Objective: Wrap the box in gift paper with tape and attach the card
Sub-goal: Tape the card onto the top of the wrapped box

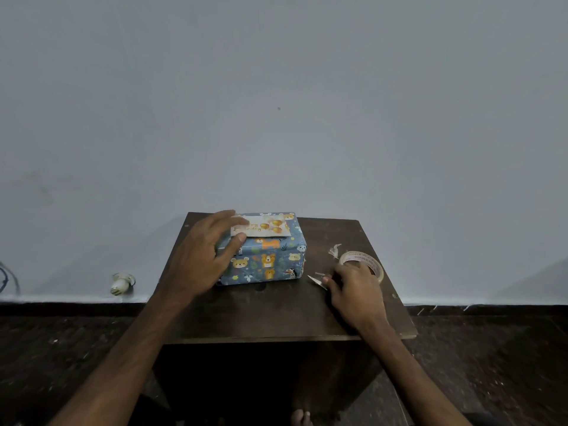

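A small dark wooden table stands against a plain pale wall, seen from above by the person working at it. On the table, toward its far left part, sits the box, already covered in blue gift paper printed with cartoon bears and other animals. A pale card with gold balloons lies flat on top of the box, toward the box's far edge; its lettering is too small to read.

The left hand rests on the left end of the box with fingers spread. Its fingertips cover the card's left edge and its thumb presses the box top just in front of the card, so that end of the box and part of the card are hidden. It is pressing down, not gripping.

To the right of the box, well apart from it, a roll of clear tape lies flat on the table. The right hand lies over the near side of the roll, hiding that part. Its fingertips are pinched together on a short strip of tape that sticks out toward the box; whether the strip is cut free of the roll cannot be told. A crumpled scrap of tape lies beside the roll, on its far left side.

Left of the table, a small pale object sits at the foot of the wall, too blurred to identify. Below the table's near edge, toes show, cut off by the frame
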